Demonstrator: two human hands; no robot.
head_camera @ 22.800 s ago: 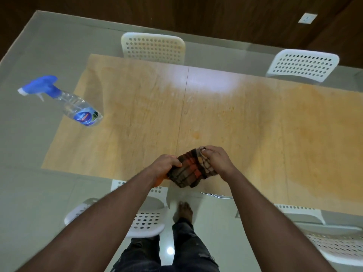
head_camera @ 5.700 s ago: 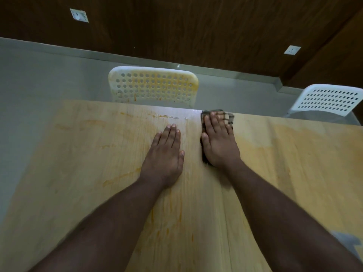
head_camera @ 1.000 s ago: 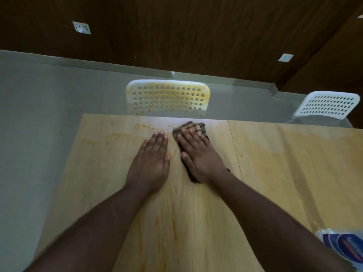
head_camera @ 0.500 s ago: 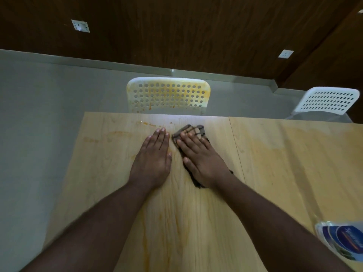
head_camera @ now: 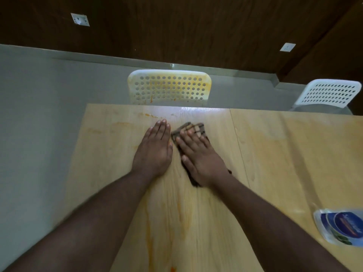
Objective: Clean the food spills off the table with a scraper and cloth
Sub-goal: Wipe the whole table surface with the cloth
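Broadly, the wooden table (head_camera: 275,154) fills the lower part of the view, its far edge running below a grey floor and a dark wood-panelled wall (head_camera: 196,26). A seam crosses the table from its far edge toward the near side, just right of the hands. Orange streaks (head_camera: 149,232) run along the table between the two forearms, and fainter orange marks (head_camera: 146,114) lie near the far edge, just beyond the left fingertips. Paler yellowish staining covers the table right of the seam.

Beyond the table's far edge stands a white perforated chair (head_camera: 169,88), its back smeared yellow-orange. A second, cleaner chair (head_camera: 328,94) stands past the table's far right. Two white sockets sit on the wall, one (head_camera: 80,19) at upper left, the other (head_camera: 287,47) at upper right.

Both forearms reach over the table from its near side. The left hand (head_camera: 154,150) lies flat on bare wood, fingers straight and together, holding nothing. The right hand (head_camera: 200,154) lies just beside it, fingers spread and straight, pressing down on the cloth (head_camera: 188,127), not curled round it. That dark checked cloth is on the table near the far edge, left of the seam; it shows past the fingertips and again at the wrist.

At the table's right side, a spray bottle (head_camera: 341,226) with a blue label is cut off by the frame.
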